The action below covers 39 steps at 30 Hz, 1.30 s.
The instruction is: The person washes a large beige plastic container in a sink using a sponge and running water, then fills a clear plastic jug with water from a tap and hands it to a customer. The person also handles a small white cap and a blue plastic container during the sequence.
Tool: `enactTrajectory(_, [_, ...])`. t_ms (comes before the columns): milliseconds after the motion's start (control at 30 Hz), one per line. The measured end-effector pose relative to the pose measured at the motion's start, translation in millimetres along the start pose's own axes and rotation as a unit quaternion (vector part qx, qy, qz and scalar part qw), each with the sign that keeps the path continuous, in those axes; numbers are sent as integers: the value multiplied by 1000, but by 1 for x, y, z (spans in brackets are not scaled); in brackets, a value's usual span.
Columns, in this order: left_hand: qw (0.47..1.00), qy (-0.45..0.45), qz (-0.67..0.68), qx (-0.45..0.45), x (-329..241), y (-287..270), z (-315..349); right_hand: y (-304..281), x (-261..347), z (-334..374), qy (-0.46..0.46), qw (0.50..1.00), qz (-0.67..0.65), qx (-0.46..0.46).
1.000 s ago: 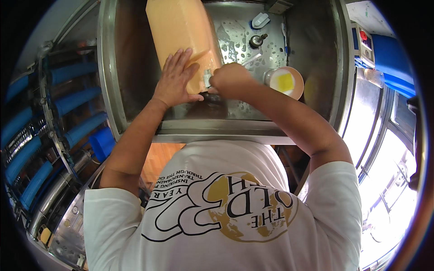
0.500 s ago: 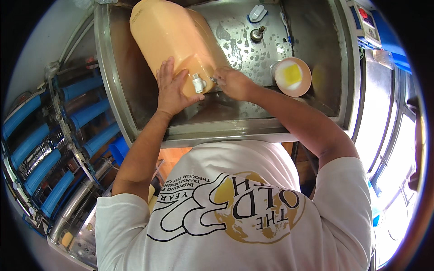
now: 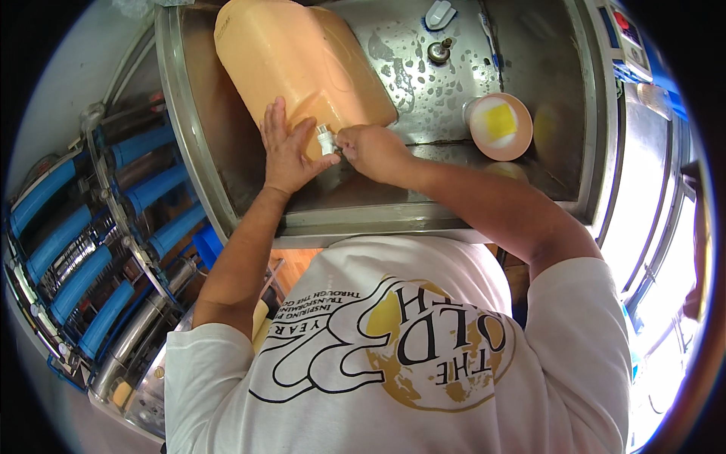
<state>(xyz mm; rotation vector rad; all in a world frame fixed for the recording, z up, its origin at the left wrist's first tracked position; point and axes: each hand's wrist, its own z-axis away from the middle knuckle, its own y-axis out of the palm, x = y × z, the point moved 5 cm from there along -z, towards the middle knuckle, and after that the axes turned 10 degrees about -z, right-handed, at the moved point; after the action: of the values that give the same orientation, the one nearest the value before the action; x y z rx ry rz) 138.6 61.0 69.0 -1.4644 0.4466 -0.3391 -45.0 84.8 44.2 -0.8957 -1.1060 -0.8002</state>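
A large peach-coloured plastic jerrycan (image 3: 295,60) lies tilted in a steel sink (image 3: 423,132), its lower end towards me. A small white tap (image 3: 326,140) sticks out of that end. My left hand (image 3: 286,155) rests on the jerrycan left of the tap, fingers spread, with the thumb stretched out just below the tap. From the right, my right hand (image 3: 374,153) reaches in with its fingers pinched at the side of the tap. Whatever lies between those fingertips is hidden.
In the sink's right part stands a pink tub (image 3: 522,136) with a yellow sponge (image 3: 499,121) and white suds. Beyond it are a metal drain plug (image 3: 439,51), a white scrubbing brush (image 3: 439,14) and a toothbrush (image 3: 490,39). Blue filter cylinders (image 3: 57,234) line the left.
My right hand has shifted left and slightly down, from just beside the tap to against it. The tap's outlet has turned from pointing down to pointing up. My left hand stays about where it was.
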Motion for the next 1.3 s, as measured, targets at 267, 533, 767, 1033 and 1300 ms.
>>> enactTrajectory(267, [1000, 5, 2, -6, -3, -2, -1, -1, -2, -5, 29, 1000, -6, -3])
enactTrajectory(533, [1000, -1, -2, 14, -11, -4, -6, -22, -7, -3, -46, 999, 6, 3])
enactTrajectory(767, [1000, -11, 2, 11, -18, -4, -12, -23, 12, 11, -121, 977, 92, 148])
enactTrajectory(1033, [998, -33, 30, 44, -48, -11, -36, -58, 5, -1, -41, 986, 158, -22])
enactTrajectory(1300, [990, 86, 108, 35, -68, -23, -69, -115, -2, 12, -30, 977, 206, -37])
